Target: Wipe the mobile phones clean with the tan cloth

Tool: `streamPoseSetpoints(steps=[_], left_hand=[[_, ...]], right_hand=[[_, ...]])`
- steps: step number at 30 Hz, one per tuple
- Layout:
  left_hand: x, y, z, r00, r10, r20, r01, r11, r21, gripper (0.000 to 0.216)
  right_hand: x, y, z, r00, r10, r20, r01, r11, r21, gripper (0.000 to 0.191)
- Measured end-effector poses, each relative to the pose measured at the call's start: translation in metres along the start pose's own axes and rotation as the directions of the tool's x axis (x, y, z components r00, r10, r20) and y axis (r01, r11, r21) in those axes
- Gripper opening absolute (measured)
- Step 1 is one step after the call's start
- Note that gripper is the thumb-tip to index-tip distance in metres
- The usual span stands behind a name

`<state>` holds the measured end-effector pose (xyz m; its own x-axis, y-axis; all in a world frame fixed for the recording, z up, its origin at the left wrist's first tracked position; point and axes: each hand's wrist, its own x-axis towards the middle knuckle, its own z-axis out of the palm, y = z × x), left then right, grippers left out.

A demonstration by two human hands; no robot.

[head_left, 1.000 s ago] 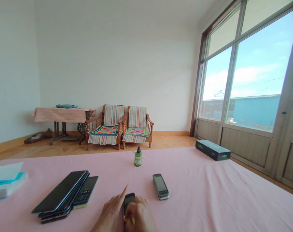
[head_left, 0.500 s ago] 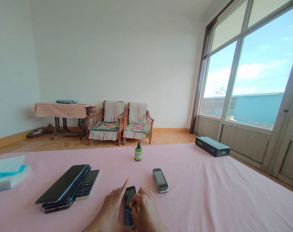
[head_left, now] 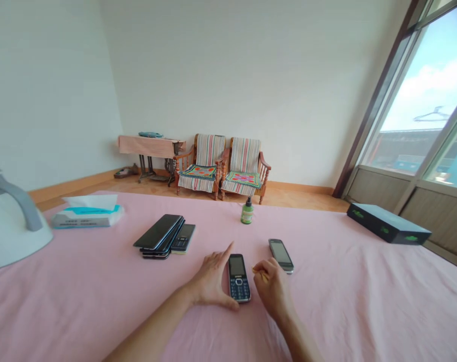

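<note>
A dark keypad phone (head_left: pixel 238 278) lies face up on the pink cloth between my hands. My left hand (head_left: pixel 212 279) is spread along its left side, index finger by the top corner and thumb at the bottom edge. Just right of the phone, apart from it, my right hand (head_left: pixel 271 284) is closed on a small yellowish thing (head_left: pixel 261 273), mostly hidden by the fingers. Beyond that hand rests a second phone (head_left: pixel 281 255) with a grey screen. To the left is a stack of dark phones (head_left: pixel 159 234) with another keypad phone (head_left: pixel 182 239) beside it.
A green pump bottle (head_left: pixel 247 212) stands at the far side of the pink cloth (head_left: pixel 326 301). A tissue pack (head_left: pixel 88 215) and a white kettle (head_left: pixel 9 226) are at left, a black box (head_left: pixel 387 224) at far right. Two wooden chairs (head_left: pixel 243 161) stand beyond.
My right hand has moved right, off the keypad phone, uncovering its keys and screen. The view has shifted left, bringing the kettle into sight.
</note>
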<state>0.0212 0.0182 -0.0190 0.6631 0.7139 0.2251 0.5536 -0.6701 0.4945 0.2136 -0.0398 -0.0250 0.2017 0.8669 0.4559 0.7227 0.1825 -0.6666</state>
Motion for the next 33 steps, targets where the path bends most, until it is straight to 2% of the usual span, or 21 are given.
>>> streamPoseSetpoints(steps=[9, 15, 27, 33], left_hand=[[-0.001, 0.002, -0.003, 1.0, 0.011, 0.009, -0.011, 0.999, -0.045, 0.139], [0.0, 0.002, -0.002, 1.0, -0.013, -0.001, 0.013, 0.999, -0.042, 0.136], [0.0, 0.003, -0.002, 1.0, -0.016, -0.004, 0.016, 0.999, -0.03, 0.134], [0.001, 0.004, -0.002, 1.0, -0.004, -0.005, 0.004, 0.999, -0.045, 0.136]], right_hand=[[-0.004, -0.01, 0.006, 0.992, -0.045, 0.121, 0.042, 0.999, 0.029, 0.024], [-0.006, -0.015, -0.002, 0.977, -0.063, 0.206, 0.063, 0.998, 0.005, 0.026], [-0.01, -0.023, -0.005, 0.967, -0.079, 0.244, 0.087, 0.996, -0.02, 0.027], [-0.014, -0.034, -0.002, 0.945, -0.165, 0.283, 0.178, 0.984, -0.022, 0.028]])
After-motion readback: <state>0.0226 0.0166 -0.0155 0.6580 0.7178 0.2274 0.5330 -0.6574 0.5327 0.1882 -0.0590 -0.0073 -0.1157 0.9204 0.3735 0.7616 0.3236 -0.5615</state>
